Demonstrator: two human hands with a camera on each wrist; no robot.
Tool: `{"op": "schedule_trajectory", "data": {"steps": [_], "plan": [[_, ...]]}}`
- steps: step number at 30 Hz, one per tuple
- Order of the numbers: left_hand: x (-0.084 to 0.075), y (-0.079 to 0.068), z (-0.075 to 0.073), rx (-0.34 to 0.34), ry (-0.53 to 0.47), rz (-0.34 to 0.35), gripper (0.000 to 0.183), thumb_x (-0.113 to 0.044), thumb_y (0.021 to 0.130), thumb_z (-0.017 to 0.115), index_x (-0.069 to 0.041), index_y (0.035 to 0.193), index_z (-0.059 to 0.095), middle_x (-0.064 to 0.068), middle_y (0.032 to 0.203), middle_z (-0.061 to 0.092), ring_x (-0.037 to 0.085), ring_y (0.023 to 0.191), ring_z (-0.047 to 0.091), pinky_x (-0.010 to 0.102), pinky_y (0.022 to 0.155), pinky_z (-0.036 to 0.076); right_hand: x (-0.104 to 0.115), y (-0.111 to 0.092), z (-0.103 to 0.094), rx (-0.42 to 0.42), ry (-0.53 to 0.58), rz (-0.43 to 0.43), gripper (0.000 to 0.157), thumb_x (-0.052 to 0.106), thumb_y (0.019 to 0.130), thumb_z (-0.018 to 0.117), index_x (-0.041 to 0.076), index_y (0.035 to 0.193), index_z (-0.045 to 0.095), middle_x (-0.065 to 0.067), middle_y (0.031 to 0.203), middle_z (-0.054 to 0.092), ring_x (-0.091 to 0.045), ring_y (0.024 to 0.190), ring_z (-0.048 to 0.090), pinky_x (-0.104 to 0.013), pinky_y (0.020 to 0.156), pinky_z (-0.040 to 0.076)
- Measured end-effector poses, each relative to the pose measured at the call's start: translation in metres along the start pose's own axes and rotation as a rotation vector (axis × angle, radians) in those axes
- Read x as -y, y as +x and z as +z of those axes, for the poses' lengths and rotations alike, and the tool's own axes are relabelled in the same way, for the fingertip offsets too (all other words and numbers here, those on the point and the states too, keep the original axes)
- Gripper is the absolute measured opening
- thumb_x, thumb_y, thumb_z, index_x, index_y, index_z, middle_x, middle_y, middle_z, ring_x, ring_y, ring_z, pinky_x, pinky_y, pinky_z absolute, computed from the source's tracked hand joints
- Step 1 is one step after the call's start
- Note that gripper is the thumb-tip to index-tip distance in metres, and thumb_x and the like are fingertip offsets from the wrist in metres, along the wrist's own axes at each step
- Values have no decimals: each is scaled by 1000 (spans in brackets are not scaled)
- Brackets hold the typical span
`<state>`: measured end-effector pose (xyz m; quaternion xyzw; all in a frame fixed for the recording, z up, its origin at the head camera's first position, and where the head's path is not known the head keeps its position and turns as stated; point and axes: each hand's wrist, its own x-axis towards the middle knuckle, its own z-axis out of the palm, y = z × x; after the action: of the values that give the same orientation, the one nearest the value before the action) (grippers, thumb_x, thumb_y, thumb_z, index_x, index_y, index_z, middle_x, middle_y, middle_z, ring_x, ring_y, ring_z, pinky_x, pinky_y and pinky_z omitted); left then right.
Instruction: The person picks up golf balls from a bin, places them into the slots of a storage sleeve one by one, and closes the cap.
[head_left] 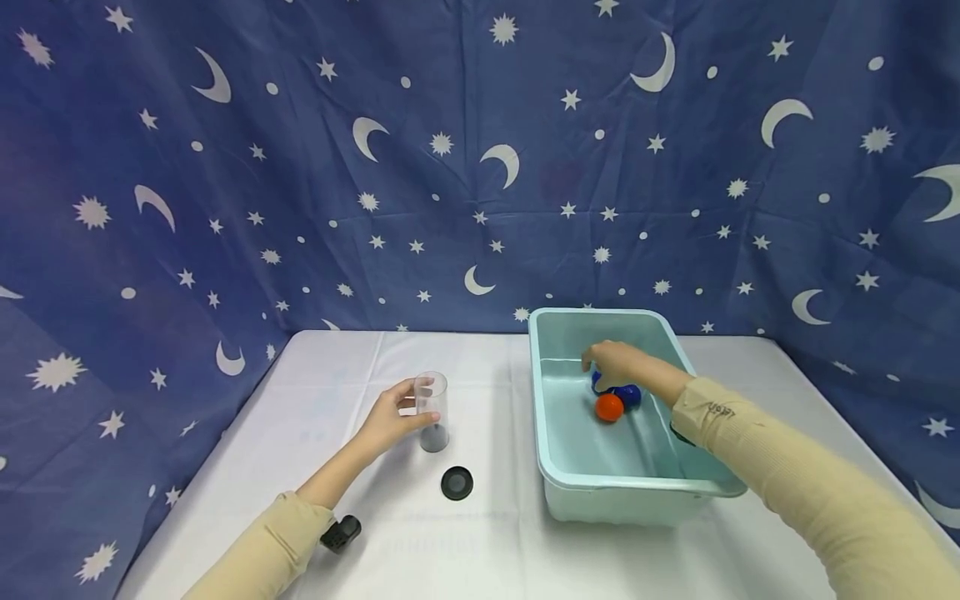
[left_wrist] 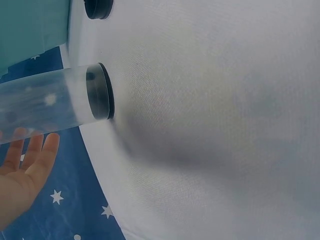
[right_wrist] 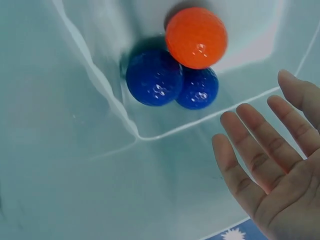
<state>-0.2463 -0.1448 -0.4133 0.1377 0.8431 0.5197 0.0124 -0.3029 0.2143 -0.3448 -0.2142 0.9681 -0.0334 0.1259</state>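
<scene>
My left hand (head_left: 392, 417) holds a clear plastic tube (head_left: 431, 400) upright on the white table, thumb on one side and fingers on the other. A black cap (left_wrist: 103, 91) closes the tube's lower end, and no ball shows inside. Over on the right, my right hand (head_left: 618, 364) reaches into a light teal bin (head_left: 637, 481), fingers spread and palm bare in the right wrist view. Near its fingertips, a glossy orange ball (right_wrist: 196, 37) and two blue balls, one larger-looking (right_wrist: 155, 77) and one partly behind it (right_wrist: 198, 89), lie together on the bin floor.
A round black lid (head_left: 457, 483) lies on the white tablecloth (head_left: 442, 558) between the tube and the bin. The bin's high walls surround the right hand. Behind the table hangs a blue curtain (head_left: 450, 192) with moons and stars.
</scene>
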Motion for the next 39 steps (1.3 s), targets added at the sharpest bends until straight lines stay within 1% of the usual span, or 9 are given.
{"op": "schedule_trajectory", "data": {"steps": [4,11,19,23,28,30,33,37,39], "plan": [[-1,1,0,1,-6,-15,56,-12,82,72,-4,133,50,21,128,56,37,114,57,42,90,52,-5,2,6,10,9,1,35,4,75,74,-2,108,66,-19,102,66,-23,81,58,-39,77,53],[-1,0,1,1,-79,-28,57,-9,81,72,-1,133,49,23,127,55,37,112,57,38,90,53,-9,6,17,47,15,22,32,6,75,75,1,106,67,-17,105,66,-24,85,59,-39,78,54],[-1,0,1,3,-65,-12,57,-9,82,72,-1,133,49,23,126,55,37,112,57,39,91,52,-7,6,23,88,17,29,28,8,76,75,3,102,68,-15,104,65,-22,83,55,-36,75,51],[-2,0,2,4,-68,-13,56,-9,82,72,-2,133,50,25,127,54,37,112,57,39,91,52,-6,5,24,113,-15,33,26,10,77,74,4,101,68,-12,102,65,-21,82,54,-35,73,50],[-3,-2,3,7,-77,-18,54,-9,83,71,-1,132,50,25,127,54,38,113,57,38,91,52,-6,6,24,170,-90,11,18,2,73,71,6,90,68,-4,89,64,-16,75,51,-28,66,47],[-3,-2,4,9,-77,-18,54,-10,83,71,-1,132,50,25,126,55,38,113,57,39,92,52,-6,5,25,191,-112,8,19,-1,72,70,7,88,67,-2,86,62,-15,74,50,-26,64,46],[-3,-2,4,6,-76,-15,54,-10,82,71,-1,131,51,25,126,55,38,113,57,40,92,52,-6,5,27,216,-107,14,20,-3,72,71,8,87,65,-2,85,60,-15,74,50,-23,63,45],[-1,-2,4,9,-58,-7,54,-9,82,72,0,131,51,26,127,55,38,112,58,41,92,51,-4,6,27,238,-108,-3,22,-5,71,71,8,85,63,-2,82,56,-15,72,48,-22,58,42],[-1,-3,3,8,-54,-6,54,-9,82,72,-1,131,51,27,127,55,38,112,58,40,92,52,-2,6,26,246,-131,-21,23,-7,69,70,8,84,61,-1,80,54,-15,70,47,-21,56,40]]}}
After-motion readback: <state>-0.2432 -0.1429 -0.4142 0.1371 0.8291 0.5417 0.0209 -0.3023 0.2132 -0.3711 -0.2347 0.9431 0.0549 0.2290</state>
